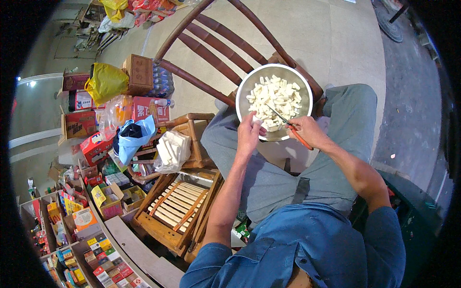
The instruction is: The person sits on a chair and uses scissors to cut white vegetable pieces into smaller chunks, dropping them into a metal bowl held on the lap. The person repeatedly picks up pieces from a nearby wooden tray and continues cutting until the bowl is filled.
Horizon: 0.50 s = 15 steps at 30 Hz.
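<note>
A steel bowl (241, 101) rests on the seat of a wooden chair between my knees. Cut white sticks and chunks of food (276, 98) fill its bottom; I cannot tell their exact kind. My left hand (249, 133) is at the bowl's near left rim, its fingers closed on a white piece of the food (258, 121). At the near right rim, my right hand (308, 131) grips scissors (301, 138) with red-orange handles. Their dark blades reach over the pieces, pointing to the far left. The fingers partly hide the handles.
The wooden chair's (218, 41) slatted back rises beyond the bowl. To the left, a plastic bag (173, 151) of white slabs lies on a bamboo stool (194, 137). A folded slatted chair (180, 206), cartons (139, 72) and a shelf of small boxes (105, 261) crowd that side.
</note>
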Each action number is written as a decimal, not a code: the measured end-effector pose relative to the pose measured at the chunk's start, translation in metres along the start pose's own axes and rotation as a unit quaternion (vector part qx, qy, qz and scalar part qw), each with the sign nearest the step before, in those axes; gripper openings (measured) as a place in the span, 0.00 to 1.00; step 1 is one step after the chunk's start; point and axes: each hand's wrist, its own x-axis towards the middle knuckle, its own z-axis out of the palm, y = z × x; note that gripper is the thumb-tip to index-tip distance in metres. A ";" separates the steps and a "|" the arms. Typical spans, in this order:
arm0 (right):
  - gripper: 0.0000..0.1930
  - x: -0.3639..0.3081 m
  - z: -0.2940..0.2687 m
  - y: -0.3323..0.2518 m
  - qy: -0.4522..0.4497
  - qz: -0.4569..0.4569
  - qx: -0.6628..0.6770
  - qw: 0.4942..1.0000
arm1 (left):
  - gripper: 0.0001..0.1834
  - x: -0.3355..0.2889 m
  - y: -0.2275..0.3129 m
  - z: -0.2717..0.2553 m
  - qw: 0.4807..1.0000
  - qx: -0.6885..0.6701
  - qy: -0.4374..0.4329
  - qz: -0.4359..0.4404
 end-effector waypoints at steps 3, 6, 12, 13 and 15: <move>0.19 0.000 0.000 -0.007 -0.080 0.115 0.145 0.980 | 0.15 0.000 0.016 0.007 0.983 -0.158 0.089 -0.027; 0.21 -0.001 0.006 -0.009 -0.112 0.123 0.140 0.976 | 0.10 0.000 0.017 0.010 0.960 -0.248 0.122 -0.032; 0.17 -0.002 0.014 -0.017 -0.101 0.043 0.064 0.992 | 0.11 -0.001 0.000 0.024 0.957 -0.273 0.094 -0.026; 0.17 -0.001 0.016 -0.011 -0.098 0.043 0.065 0.992 | 0.11 -0.001 0.001 0.026 0.957 -0.273 0.094 -0.030; 0.17 0.002 0.019 0.003 -0.092 0.042 0.068 0.993 | 0.11 -0.001 0.004 0.030 0.957 -0.273 0.093 -0.040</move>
